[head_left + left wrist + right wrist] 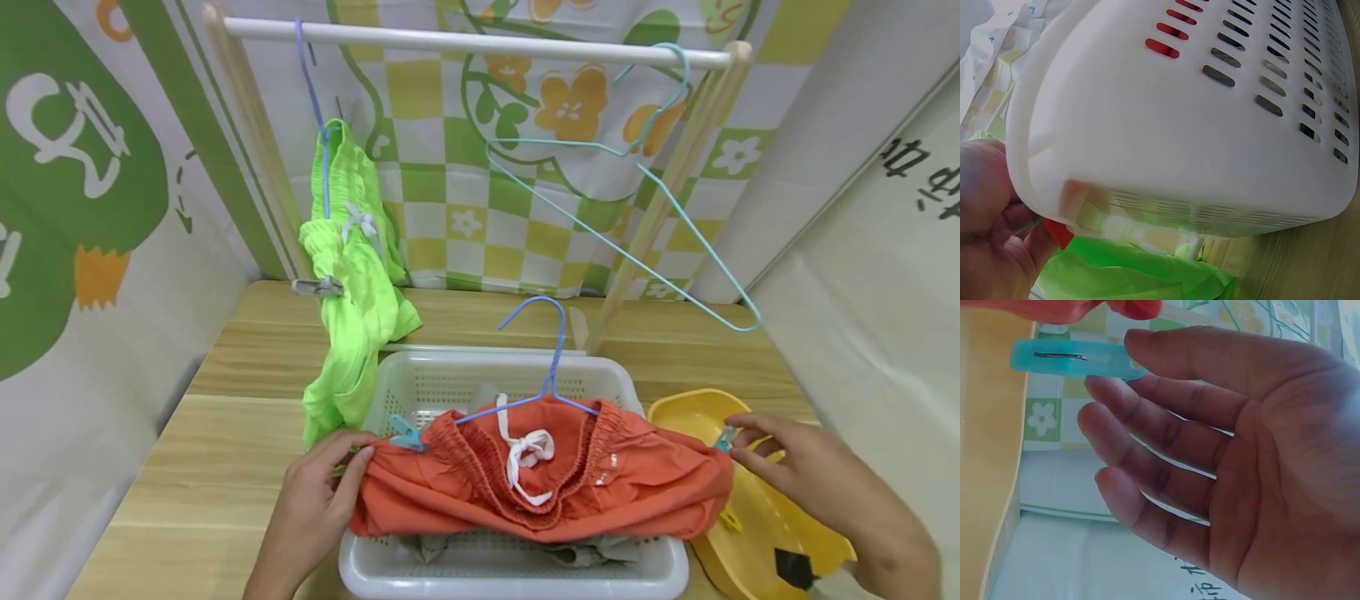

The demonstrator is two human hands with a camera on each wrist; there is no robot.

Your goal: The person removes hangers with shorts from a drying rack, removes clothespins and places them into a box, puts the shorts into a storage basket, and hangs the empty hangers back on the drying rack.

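1. Orange shorts (pixel 540 475) draped over the white basket (pixel 517 575), stretched between both hands, waistband clipped onto the blue hanger (pixel 547 367) whose hook rises just beyond them.
2. Left hand (pixel 311 508) pinching the left end of the waistband, thumb and fingers curled on the cloth right beside the teal clip (pixel 405 435) already seated there. Best kept firm, so the band stays taut while the far end gets fastened.
3. Right hand (pixel 817 483) at the right end of the shorts, fingertips on a second teal clip (pixel 1075 358); fingers fairly straight and only loosely bent in the wrist view, thumb against the clip's end. Whether the clip is squeezed open: cannot tell.
4. Judged sound for this step: press only the clip's outer end, open it fully, slide it over both waistband and hanger wire, then release squarely, so as not to catch cloth alone.
5. Worth checking that the white drawstring (pixel 525 458) hangs free midway between the hands, not trapped under the wire.
6. Close under the right hand: a yellow tray (pixel 780 525) with another small clip; easy to knock with the wrist.
7. Beyond the left hand, green shorts (pixel 356 283) hanging from the rail (pixel 465 40); beyond the right hand, an empty pale hanger (pixel 622 208).
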